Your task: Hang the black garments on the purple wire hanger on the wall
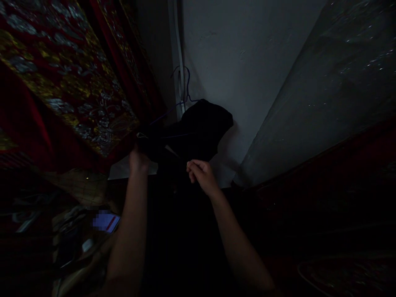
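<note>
The right hand (199,172) curls beside the black cloth garment (204,128), hold unclear; the left hand (138,160) is too shadowed to tell. Handling the garment, apparently partly on a thin purple-blue hanger (188,95), seems underway, calling for steadiness next.

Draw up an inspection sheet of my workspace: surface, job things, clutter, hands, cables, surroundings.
Surface: no work surface made out; the lower area is very dark.
Job things: black garment on a thin hanger, against the wall.
Clutter: lit screen and a small white item at lower left; other things there too dark to name.
Left hand: at the garment's left part; fingers mostly hidden.
Right hand: fingers curled by its lower edge; grip unclear.
Cables: nothing seen for certain.
Surroundings: red embroidered cloth at left; glinting sheet at right.
</note>
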Available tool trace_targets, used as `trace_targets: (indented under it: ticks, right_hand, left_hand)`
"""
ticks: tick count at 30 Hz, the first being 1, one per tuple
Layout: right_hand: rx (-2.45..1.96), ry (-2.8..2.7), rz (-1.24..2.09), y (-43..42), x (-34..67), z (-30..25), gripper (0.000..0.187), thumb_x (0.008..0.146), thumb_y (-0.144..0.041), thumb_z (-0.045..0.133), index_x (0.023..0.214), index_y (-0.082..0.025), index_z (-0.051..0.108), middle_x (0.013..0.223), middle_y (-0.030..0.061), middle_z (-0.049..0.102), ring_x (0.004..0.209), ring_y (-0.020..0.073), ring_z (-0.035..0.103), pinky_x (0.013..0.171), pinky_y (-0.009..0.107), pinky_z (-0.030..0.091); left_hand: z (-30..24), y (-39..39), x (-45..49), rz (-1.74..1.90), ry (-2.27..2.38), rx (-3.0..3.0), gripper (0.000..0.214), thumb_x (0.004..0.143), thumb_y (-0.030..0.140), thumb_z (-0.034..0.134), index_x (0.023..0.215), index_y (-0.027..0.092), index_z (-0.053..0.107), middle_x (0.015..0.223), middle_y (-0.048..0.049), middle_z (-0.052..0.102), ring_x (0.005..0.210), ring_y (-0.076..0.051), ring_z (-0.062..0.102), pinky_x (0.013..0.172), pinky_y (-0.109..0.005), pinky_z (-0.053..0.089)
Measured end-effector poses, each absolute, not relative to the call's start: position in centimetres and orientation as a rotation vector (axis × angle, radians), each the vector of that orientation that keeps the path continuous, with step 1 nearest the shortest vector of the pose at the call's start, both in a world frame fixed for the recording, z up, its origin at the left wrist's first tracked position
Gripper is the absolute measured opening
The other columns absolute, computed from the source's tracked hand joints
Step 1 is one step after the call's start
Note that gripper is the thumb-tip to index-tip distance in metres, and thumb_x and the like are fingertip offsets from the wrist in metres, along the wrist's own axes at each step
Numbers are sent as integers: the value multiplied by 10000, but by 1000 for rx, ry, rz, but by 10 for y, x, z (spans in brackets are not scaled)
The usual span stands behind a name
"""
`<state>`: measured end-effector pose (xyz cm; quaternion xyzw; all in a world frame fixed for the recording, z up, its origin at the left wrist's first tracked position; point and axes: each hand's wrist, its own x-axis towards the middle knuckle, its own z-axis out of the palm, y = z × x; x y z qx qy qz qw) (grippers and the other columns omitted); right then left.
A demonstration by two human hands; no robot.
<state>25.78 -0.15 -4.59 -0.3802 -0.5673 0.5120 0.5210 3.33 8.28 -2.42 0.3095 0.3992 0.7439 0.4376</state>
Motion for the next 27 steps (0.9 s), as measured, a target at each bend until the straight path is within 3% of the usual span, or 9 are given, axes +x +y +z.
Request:
trace_targets:
  ticks: [6,12,14,16,18,21,23,25,27]
  right_hand:
    - [-950,-1106,1256,-14,264,-75,358,827,-518,614,656,-210,547,440,-52,448,383,98,386,442,247,281]
    - [-1142,-1328,1084,-8,265,-90,390,811,-558,613,664,-199,568,557,-9,537,542,147,526,573,277,421]
    - [-1092,-1451,971,-10,259,-92,342,748,-502,727,829,-186,625,808,35,660,788,194,628,756,310,490]
    - [-973,-1542,965,-14,251,-91,466,699,-424,795,1070,-199,625,1099,69,678,1028,232,631,931,355,484]
    - [-870,-1579,1050,-15,246,-87,475,751,-398,742,1167,-210,611,1192,79,668,1104,243,621,994,380,469]
    - [-883,-1548,1130,-10,251,-72,279,825,-393,592,1002,-193,673,983,53,710,960,235,649,901,370,508]
    - [-958,-1583,1130,0,263,-53,221,788,-375,573,829,-183,675,781,26,674,790,215,630,755,334,518]
    - [-958,-1666,1013,16,276,-29,170,737,-340,585,714,-186,652,679,10,623,698,195,595,679,309,498]
    - [-868,-1679,750,40,286,-5,127,717,-290,581,732,-197,665,746,19,653,781,206,619,761,321,507]
  left_hand:
    - [-110,34,74,1881,1030,307,81,862,213,601,802,161,620,687,40,649,668,-80,636,749,-200,496]
    - [-102,-5,100,1915,819,454,357,660,397,859,845,179,646,783,21,685,743,-109,654,767,-224,490]
    - [-85,-16,112,1888,797,663,375,705,474,833,887,192,666,844,4,689,798,-129,654,787,-242,490]
    - [-69,-26,124,1812,869,985,306,808,480,756,902,199,678,904,-16,687,878,-153,651,832,-260,488]
    - [-57,-33,132,1732,967,1346,226,895,427,676,917,202,683,974,-39,680,981,-178,640,917,-290,476]
    - [-51,-32,128,1695,1015,1702,198,954,376,602,1044,213,668,1180,-79,645,1194,-211,580,1086,-347,406]
    - [-54,-27,118,1602,1008,1765,326,980,410,547,1243,227,606,1340,-92,597,1315,-223,519,1153,-369,361]
    - [-61,-21,106,1324,1030,1771,432,999,482,476,1323,214,578,1348,-88,627,1300,-239,552,1140,-378,395]
    - [-67,-18,95,956,1052,1800,479,994,544,446,1242,191,653,1231,-77,709,1176,-259,644,1065,-381,471]
